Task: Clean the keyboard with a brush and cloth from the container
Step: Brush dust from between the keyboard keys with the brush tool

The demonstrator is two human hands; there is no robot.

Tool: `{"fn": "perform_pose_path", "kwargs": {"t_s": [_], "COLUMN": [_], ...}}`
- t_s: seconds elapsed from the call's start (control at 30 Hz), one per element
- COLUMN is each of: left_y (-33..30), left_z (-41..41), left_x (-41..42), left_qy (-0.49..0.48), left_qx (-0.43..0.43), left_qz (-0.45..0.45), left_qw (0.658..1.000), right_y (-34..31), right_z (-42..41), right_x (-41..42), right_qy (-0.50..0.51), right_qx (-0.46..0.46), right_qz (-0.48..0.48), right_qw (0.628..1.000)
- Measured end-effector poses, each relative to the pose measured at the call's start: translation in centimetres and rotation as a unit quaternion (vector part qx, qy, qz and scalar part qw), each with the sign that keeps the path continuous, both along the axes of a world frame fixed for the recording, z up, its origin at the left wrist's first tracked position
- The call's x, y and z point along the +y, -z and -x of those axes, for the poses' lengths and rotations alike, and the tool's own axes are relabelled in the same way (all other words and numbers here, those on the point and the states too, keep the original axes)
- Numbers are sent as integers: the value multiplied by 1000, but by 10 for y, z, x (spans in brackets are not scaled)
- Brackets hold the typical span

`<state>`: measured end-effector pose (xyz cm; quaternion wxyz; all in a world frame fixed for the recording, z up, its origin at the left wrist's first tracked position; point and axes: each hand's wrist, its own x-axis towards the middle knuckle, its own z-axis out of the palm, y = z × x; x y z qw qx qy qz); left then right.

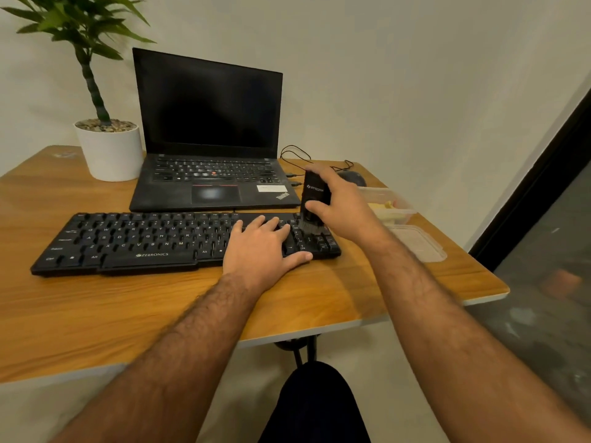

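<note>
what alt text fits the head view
A right hand holds a black brush upright on a black keyboard's right end while the left hand rests flat on it, an open laptop behind.

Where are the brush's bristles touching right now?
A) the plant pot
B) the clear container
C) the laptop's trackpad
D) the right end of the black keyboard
D: the right hand holds the brush upright, its bristles down on the right-end keys of the keyboard.

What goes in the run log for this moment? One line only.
step: brushing | right hand: grips black brush, bristles on black external keyboard right end | left hand: flat on keys
</note>
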<state>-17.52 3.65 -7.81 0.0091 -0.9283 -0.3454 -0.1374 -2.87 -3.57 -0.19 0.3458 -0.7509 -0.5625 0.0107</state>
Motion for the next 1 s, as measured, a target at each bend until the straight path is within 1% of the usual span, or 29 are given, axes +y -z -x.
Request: {"fn": "perform_pose_path", "kwargs": {"t_s": [0.13,0.2,0.27,0.3,0.37,0.47,0.5,0.6,0.73,0.77,0.8,0.9,0.93,1.0], "left_y": [2,0,-2,-1,-2,0,1,3,4,3,3,1,1,1], "left_z": [2,2,1,1,0,0,-1,-3,-3,-3,-3,-2,-2,-1], "left_x": [1,1,0,-1,-2,-1,0,2,3,3,3,1,1,2], "left_qy": [-6,-4,-5,-7,-5,13,20,21,16,14,13,14,14,15], "left_qx": [-3,-3,5,7,9,8,9,19,17,18,18,27,29,30], "left_qz": [0,1,6,5,1,-29,-34,-20,-11,-9,-8,-6,-8,-7], "left_qw": [1000,1000,1000,1000,1000,999,999,999,1000,1000,1000,1000,999,999], "right_y": [17,8,-5,-11,-15,0,8,17,-2,-5,-6,4,9,21], "right_z": [0,-11,-23,-26,-24,-5,0,2,-15,-18,-20,-10,-6,-3], "right_x": [-4,-12,-16,-14,-6,11,14,13,4,4,8,21,24,24], "right_qy": [-16,-14,10,27,46,19,9,9,10,18,28,36,31,26], "right_qx": [-33,-10,-1,5,23,39,32,-49,-83,-95,-91,-6,1,-39], "right_qz": [17,47,83,77,23,-24,-26,-4,60,59,44,-35,-50,-47], "right_qw": [999,999,997,997,998,999,999,999,995,994,995,999,998,998]}}
